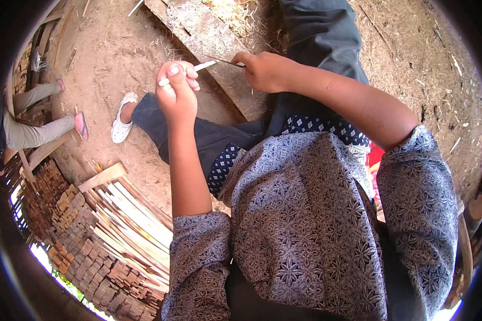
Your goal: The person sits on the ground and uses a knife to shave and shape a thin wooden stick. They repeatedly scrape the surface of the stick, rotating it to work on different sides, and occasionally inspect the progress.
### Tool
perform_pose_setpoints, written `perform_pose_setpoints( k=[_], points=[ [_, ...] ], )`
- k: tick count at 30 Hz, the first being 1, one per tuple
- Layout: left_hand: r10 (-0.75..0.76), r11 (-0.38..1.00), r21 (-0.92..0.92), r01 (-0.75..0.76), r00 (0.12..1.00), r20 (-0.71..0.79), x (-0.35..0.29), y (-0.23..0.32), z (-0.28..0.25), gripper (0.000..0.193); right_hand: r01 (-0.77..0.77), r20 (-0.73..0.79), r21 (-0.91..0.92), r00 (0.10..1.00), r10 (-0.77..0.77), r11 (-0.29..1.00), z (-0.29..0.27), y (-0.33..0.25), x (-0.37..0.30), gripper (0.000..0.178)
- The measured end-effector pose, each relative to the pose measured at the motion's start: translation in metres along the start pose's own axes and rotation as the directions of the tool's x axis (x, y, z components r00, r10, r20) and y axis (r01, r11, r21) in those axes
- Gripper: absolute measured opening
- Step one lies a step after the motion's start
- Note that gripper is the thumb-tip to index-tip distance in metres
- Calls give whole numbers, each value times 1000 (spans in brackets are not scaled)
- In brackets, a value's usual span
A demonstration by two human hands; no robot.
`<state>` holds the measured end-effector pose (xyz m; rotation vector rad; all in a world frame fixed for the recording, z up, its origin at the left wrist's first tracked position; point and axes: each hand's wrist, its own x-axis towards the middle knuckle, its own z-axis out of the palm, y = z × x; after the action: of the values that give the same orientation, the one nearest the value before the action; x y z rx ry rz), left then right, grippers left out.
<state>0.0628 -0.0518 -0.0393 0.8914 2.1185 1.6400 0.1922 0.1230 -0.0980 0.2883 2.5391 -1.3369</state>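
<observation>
My left hand [178,88] is closed around a thin, pale wooden stick [205,65], whose one end juts out to the right past my fingers. My right hand [269,73] grips a knife; its handle is hidden in my fingers. The narrow dark knife blade [223,60] points left and lies close to the stick's free end; whether they touch I cannot tell. Both hands are above a wooden plank [234,88] strewn with shavings, between my legs in dark trousers.
Curly pale shavings [234,13] lie at the plank's far end. On the left, another person's leg [40,132] in light trousers and a pink sandal rests on the dirt floor [110,59]. Long pale wood strips [131,224] and stacked brown wood pieces [99,262] fill the lower left.
</observation>
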Motion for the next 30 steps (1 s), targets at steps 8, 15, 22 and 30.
perform_pose_setpoints(
  k=[8, 15, 22, 30],
  points=[
    [45, 998, -35, -48, 994, -103, -17, -3, 7, 45, -58, 189, -358, 973, 133, 932, -26, -38, 2, 43],
    [67, 996, -50, -74, 989, -135, -9, -3, 16, 44, -78, 201, -489, 959, 199, 869, -21, -17, 17, 42],
    [100, 992, -62, -109, 985, -139, -13, -9, 11, 43, -10, 92, -351, 995, 45, 936, -11, -13, 23, 31],
    [17, 990, -132, -44, 980, -196, -17, -13, 6, 43, -53, 162, -391, 979, 125, 919, -14, -27, 21, 35]
  ],
)
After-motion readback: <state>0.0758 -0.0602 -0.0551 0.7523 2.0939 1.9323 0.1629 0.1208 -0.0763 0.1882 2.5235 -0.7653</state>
